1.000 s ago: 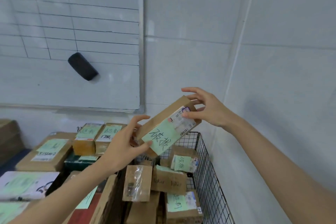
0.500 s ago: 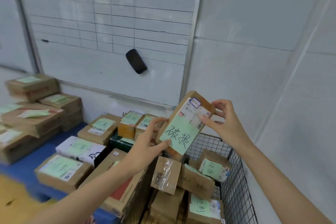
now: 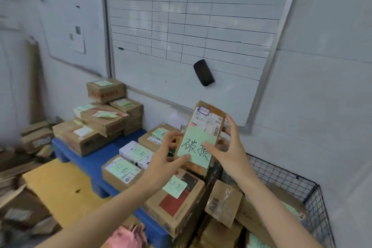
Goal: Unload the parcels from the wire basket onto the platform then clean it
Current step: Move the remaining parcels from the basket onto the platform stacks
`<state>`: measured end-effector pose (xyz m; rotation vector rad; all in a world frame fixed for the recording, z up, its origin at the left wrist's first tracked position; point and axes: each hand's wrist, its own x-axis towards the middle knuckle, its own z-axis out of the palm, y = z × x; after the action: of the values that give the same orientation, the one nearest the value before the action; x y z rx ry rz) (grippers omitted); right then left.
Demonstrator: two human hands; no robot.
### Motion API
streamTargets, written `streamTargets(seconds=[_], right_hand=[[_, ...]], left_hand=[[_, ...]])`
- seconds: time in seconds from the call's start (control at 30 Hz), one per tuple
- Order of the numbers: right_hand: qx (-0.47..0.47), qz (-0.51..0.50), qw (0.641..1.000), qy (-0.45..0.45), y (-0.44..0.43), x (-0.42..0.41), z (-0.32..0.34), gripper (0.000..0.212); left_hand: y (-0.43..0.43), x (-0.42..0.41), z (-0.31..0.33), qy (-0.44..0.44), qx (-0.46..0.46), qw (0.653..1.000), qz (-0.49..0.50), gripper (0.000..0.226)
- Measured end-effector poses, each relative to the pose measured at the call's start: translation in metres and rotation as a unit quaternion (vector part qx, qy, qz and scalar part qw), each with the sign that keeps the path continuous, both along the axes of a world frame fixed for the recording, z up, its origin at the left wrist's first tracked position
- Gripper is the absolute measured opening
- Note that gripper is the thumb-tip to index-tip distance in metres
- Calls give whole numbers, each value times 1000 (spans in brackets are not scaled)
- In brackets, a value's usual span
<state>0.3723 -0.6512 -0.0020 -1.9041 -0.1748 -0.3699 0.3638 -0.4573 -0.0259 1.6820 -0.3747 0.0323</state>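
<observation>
I hold a small brown parcel upright in the air, its green handwritten note and shipping label facing me. My left hand grips its lower left edge, thumb on the note. My right hand grips its right side. The parcel hangs above the line between the black wire basket at the lower right, which holds several brown parcels, and the blue platform on the left, where several labelled boxes lie.
A stack of cardboard boxes stands at the platform's far end by the wall. A whiteboard with a black eraser hangs behind. Flat yellow cardboard and loose scraps cover the floor at left. A pink cloth lies near the bottom edge.
The parcel has gone from tilted to nearly upright and moved left, away from the basket toward the platform. My view has swung left, showing more of the platform and stacked boxes.
</observation>
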Motion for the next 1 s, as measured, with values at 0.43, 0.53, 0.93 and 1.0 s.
streamTargets(seconds=[0.43, 0.53, 0.93, 1.0], right_hand=[[-55, 95, 993, -43, 193, 70, 14, 95], [-41, 109, 992, -51, 259, 91, 9, 93], [37, 147, 988, -16, 454, 166, -30, 88], [26, 150, 988, -15, 469, 178, -33, 86]], left_hand=[[181, 38, 0, -7, -66, 993, 95, 44], [243, 48, -1, -13, -56, 991, 124, 45], [443, 109, -29, -9, -55, 985, 162, 46], [461, 120, -36, -8, -70, 986, 154, 47]])
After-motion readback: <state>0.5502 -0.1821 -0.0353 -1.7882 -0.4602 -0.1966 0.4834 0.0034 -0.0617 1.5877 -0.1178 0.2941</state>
